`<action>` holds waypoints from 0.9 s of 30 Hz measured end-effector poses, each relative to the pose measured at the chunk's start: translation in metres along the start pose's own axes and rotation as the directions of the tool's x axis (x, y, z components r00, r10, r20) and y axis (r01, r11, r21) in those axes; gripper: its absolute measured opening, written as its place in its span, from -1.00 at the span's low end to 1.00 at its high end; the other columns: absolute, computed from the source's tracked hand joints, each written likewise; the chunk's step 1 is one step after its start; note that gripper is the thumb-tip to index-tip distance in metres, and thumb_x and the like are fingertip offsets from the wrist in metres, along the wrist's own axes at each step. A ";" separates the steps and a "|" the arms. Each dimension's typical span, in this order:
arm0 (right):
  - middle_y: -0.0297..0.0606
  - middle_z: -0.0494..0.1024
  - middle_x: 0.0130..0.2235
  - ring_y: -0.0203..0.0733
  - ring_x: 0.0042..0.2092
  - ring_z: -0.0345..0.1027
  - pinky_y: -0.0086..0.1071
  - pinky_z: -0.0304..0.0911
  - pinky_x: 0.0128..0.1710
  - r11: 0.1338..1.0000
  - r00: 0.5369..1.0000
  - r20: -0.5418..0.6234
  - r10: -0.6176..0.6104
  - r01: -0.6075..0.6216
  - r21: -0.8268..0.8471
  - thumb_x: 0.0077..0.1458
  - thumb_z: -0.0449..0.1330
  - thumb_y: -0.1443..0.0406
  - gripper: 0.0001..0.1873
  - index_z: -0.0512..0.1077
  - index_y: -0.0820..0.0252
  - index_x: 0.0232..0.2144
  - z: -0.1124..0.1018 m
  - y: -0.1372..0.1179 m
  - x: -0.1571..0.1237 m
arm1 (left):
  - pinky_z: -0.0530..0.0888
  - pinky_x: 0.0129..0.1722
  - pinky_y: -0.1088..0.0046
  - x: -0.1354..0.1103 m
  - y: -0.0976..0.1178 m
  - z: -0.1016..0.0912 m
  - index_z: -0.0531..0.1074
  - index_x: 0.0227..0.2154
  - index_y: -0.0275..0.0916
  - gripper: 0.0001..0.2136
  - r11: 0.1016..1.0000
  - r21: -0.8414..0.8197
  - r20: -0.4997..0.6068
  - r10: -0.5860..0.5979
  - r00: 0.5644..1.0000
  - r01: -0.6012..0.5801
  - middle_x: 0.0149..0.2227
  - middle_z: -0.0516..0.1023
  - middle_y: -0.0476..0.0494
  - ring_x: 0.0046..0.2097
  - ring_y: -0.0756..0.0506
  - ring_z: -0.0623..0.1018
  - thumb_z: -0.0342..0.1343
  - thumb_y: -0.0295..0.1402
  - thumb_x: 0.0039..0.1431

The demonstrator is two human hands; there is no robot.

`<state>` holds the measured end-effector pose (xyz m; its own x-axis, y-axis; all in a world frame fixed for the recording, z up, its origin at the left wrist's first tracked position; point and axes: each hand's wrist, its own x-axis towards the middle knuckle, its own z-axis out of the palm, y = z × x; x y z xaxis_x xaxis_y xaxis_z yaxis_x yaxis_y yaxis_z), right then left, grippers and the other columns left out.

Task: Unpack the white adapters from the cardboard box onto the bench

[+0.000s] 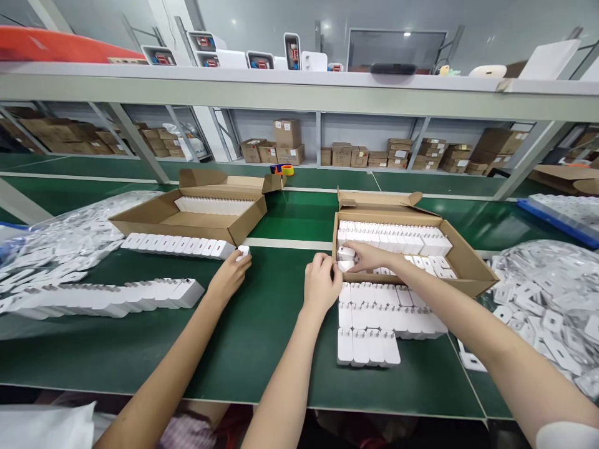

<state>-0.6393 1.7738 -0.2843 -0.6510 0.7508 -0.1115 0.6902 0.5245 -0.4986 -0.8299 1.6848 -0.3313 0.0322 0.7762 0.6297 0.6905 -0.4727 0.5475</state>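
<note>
My left hand (322, 285) is closed at the front left corner of the right cardboard box (468, 265), its fingertips pinching a white charger (345, 266). My right hand (370, 255) reaches across the box's left end and grips another white charger (345, 252) there. Rows of white chargers (397, 240) fill the box. More chargers (374, 315) lie in rows on the green table (262, 337) in front of it. Further left, another person's hand (229, 277) holds a white charger (243, 251).
A second open cardboard box (154, 218) stands at the left, with a line of chargers (178, 245) before it and a longer line (107, 298) nearer. Heaps of plastic-bagged chargers lie at far left (56, 243) and far right (547, 293). Shelves with cartons (287, 134) stand behind.
</note>
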 end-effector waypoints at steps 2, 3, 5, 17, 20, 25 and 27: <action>-0.14 0.48 -0.05 -0.02 -0.13 0.39 -0.18 0.37 -0.15 1.000 1.000 -0.002 0.007 -0.007 0.003 -0.08 0.37 0.14 -0.40 0.33 0.15 0.00 0.003 -0.001 0.000 | 0.40 -0.21 0.29 0.000 -0.001 0.000 0.34 -0.39 -0.21 -0.89 1.000 -0.004 -0.003 0.003 1.000 -0.003 -0.25 0.43 -0.15 -0.21 -0.14 0.51 -0.03 -0.49 0.22; -0.15 0.49 -0.06 -0.03 -0.13 0.40 -0.20 0.37 -0.16 1.000 1.000 0.000 0.007 -0.007 0.009 -0.09 0.37 0.15 -0.41 0.33 0.13 -0.01 0.004 -0.002 0.001 | 0.40 -0.21 0.29 0.000 -0.001 0.001 0.34 -0.39 -0.21 -0.89 1.000 -0.005 -0.007 0.006 1.000 -0.006 -0.26 0.43 -0.15 -0.20 -0.14 0.51 -0.03 -0.49 0.22; -0.16 0.50 -0.05 -0.03 -0.11 0.41 -0.23 0.37 -0.16 1.000 1.000 -0.001 0.004 -0.004 0.022 -0.11 0.38 0.18 -0.43 0.35 0.11 -0.03 0.006 -0.004 0.001 | 0.40 -0.20 0.29 0.000 -0.001 0.001 0.34 -0.39 -0.20 -0.89 1.000 -0.005 -0.012 0.013 1.000 -0.013 -0.26 0.43 -0.15 -0.21 -0.14 0.51 -0.03 -0.49 0.23; -0.15 0.45 0.07 -0.03 -0.04 0.43 -0.26 0.45 -0.15 0.986 0.915 -0.368 0.165 -0.154 0.061 0.07 0.32 0.06 -0.33 0.22 0.02 0.17 -0.018 -0.101 -0.169 | 0.37 -0.20 0.28 0.002 0.000 0.001 0.36 -0.36 -0.23 -0.91 0.999 0.000 -0.011 0.037 0.999 -0.037 -0.25 0.44 -0.17 -0.22 -0.15 0.49 -0.02 -0.47 0.23; -0.15 0.43 0.13 0.00 -0.02 0.45 -0.24 0.47 -0.14 0.955 0.895 -0.348 0.281 -0.296 0.009 0.07 0.32 0.12 -0.33 0.22 -0.05 0.19 0.023 -0.112 -0.239 | 0.36 -0.21 0.29 0.002 0.000 0.003 0.36 -0.36 -0.23 -0.91 0.999 -0.007 -0.021 0.036 0.999 -0.036 -0.25 0.44 -0.16 -0.22 -0.15 0.50 -0.02 -0.47 0.23; -0.12 0.41 0.11 -0.01 -0.08 0.44 -0.17 0.47 -0.19 0.768 0.635 -0.475 0.609 -0.623 0.152 0.13 0.24 0.07 -0.33 0.15 -0.03 0.24 0.111 -0.100 -0.281 | 0.38 -0.22 0.28 0.002 0.003 0.003 0.39 -0.26 -0.27 -0.89 0.999 0.004 -0.033 0.039 0.999 -0.039 -0.22 0.43 -0.21 -0.22 -0.18 0.51 -0.02 -0.46 0.23; -0.07 0.40 0.09 0.06 -0.02 0.39 -0.11 0.44 -0.13 0.709 0.502 -0.572 0.648 -0.672 0.214 0.12 0.24 0.01 -0.27 0.12 0.04 0.25 0.135 -0.100 -0.275 | 0.39 -0.21 0.26 0.002 0.004 0.003 0.41 -0.20 -0.30 -0.86 0.999 0.007 -0.042 0.043 0.998 -0.043 -0.21 0.42 -0.23 -0.22 -0.19 0.51 -0.02 -0.46 0.23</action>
<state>-0.5719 1.4605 -0.3195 0.3011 0.9469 0.1126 0.8593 -0.2182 -0.4627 -0.8245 1.6854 -0.3295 0.0313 0.7367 0.6755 0.6934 -0.5028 0.5161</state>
